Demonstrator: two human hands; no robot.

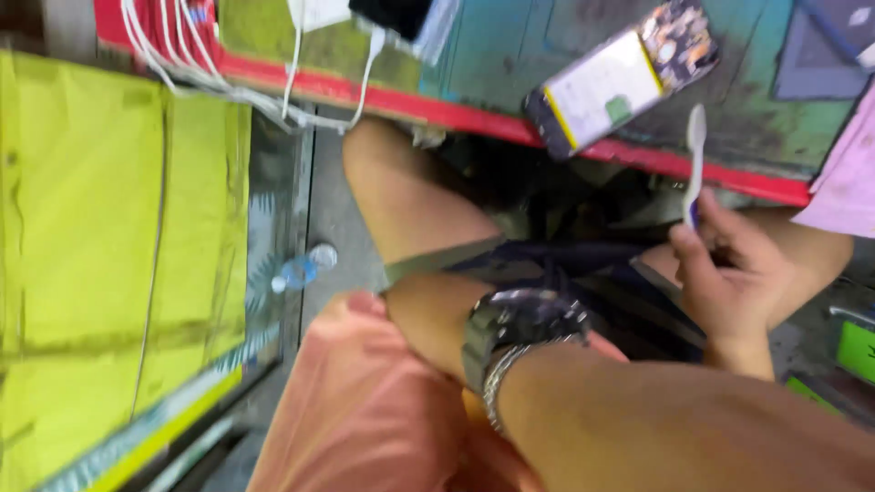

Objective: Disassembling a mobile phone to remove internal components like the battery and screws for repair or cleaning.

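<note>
Fingers (697, 239) of right hand (729, 273) gripping white toothbrush (695, 155), opened phone (620, 77) lying at eleven o'clock on tabletop (510, 55); left hand's fingers hidden.

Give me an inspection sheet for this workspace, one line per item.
Surface: worn teal bench with red edge.
Job's things: opened phone at the bench edge; white toothbrush.
Clutter: pink paper at right.
Grippers: right hand grips the toothbrush, head up; left hand hidden, wristwatch on left arm.
Cables: white cables hang over the edge.
Surroundings: yellow sheet, water bottle on the floor.
</note>
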